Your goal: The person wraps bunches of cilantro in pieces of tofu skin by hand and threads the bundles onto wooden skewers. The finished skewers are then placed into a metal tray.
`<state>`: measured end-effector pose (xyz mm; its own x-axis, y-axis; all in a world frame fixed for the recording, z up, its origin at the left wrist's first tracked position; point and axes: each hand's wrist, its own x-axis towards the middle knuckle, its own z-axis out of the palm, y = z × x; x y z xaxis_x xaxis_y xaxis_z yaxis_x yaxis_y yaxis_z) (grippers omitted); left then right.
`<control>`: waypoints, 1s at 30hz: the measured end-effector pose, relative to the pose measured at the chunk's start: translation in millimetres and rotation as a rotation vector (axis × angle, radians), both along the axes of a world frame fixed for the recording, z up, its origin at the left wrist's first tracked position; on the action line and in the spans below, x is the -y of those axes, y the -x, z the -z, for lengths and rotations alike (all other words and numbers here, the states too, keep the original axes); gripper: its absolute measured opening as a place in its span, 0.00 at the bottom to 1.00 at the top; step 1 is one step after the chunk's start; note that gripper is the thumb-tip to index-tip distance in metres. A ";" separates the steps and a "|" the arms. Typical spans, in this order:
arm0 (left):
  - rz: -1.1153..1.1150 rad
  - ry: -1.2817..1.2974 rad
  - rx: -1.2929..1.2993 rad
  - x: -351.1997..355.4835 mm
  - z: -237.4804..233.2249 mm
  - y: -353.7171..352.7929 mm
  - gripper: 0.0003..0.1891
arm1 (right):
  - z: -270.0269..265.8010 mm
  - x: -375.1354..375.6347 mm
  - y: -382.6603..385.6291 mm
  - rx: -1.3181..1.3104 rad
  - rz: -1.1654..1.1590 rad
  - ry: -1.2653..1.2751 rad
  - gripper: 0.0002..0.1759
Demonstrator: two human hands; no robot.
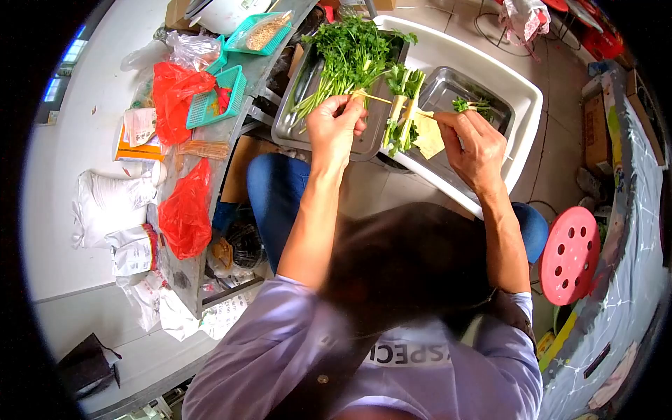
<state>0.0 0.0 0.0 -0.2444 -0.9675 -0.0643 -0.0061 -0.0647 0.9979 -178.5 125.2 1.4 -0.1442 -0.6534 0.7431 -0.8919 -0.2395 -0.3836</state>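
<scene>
My left hand (pixel 337 126) pinches the end of a thin bamboo skewer (pixel 373 97) that points right. Threaded on it are pale wraps stuffed with green stalks (pixel 402 112), hanging down between my hands. My right hand (pixel 477 147) grips the other end, with a yellowish tofu sheet (pixel 428 136) and a few herb sprigs (pixel 467 105) at its fingers. Behind my left hand a metal tray (pixel 297 105) holds a pile of coriander (pixel 350 49). A second metal tray (pixel 448 87) sits behind my right hand.
Both trays rest in a large white tub (pixel 521 91). On the left table lie red plastic bags (pixel 183 213), green baskets (pixel 220 94), one with skewers (pixel 264 31), and white sacks (pixel 115 199). A pink stool (pixel 570 255) stands at right.
</scene>
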 end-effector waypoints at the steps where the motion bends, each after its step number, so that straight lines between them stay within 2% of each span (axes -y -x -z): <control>1: -0.006 -0.001 -0.004 0.4 -1.1 0.0 0.07 | 0.1 0.2 0.6 -0.005 -0.001 -0.002 0.08; 14: -0.034 0.058 -0.046 -0.3 -5.5 -1.2 0.07 | 2.7 0.1 2.9 -0.075 0.026 -0.041 0.07; 20: -0.098 0.176 0.031 -2.7 -5.0 2.7 0.06 | 1.6 -0.4 1.7 -0.110 0.039 -0.034 0.08; 30: -0.249 0.645 0.553 -4.8 0.9 2.2 0.07 | -0.5 -3.5 -2.5 -0.144 0.039 -0.041 0.09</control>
